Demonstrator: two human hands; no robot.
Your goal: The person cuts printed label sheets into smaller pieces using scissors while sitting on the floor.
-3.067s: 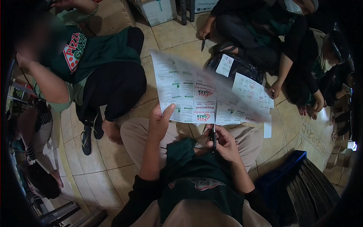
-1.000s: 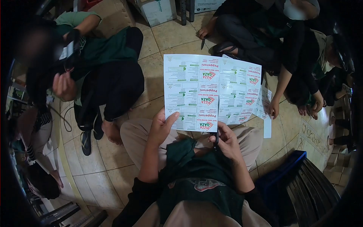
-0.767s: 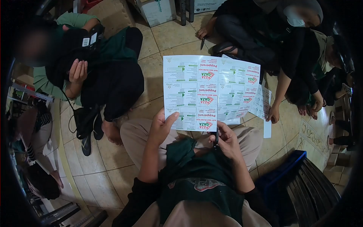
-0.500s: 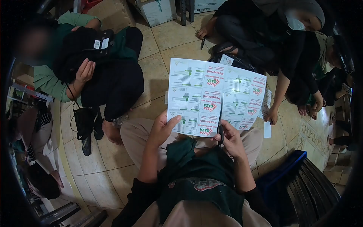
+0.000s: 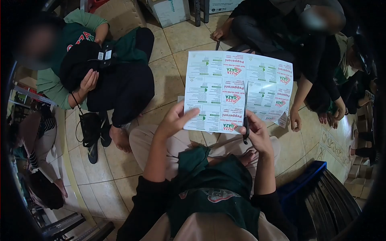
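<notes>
A white label sheet [image 5: 213,80], printed with "Pepperoni" and "Pizza Gaza" blocks, is held up in front of my lap. My left hand [image 5: 175,118] pinches its lower left corner, thumb on the printed face and fingers behind. My right hand [image 5: 257,130] grips the black handle of a slim knife [image 5: 246,130] at the sheet's lower edge. The narrow blade points away from me along a slit between the left and right parts. Below the slit's right side, the right part [image 5: 267,94] curls back. Some of the blade is hidden by paper.
Co-workers sit on the tiled floor [image 5: 161,86]; one at left holds a black cloth item [image 5: 84,60]. Another person's hand [image 5: 219,34] at the top holds a dark knife. Sandals [image 5: 93,152] lie left, a blue-black crate [image 5: 317,188] right, and cardboard boxes [image 5: 171,12] at the back.
Both my hands, the sheet and the knife have moved right and slightly away from me. The co-worker's hand at right has drawn back from papers on the floor.
</notes>
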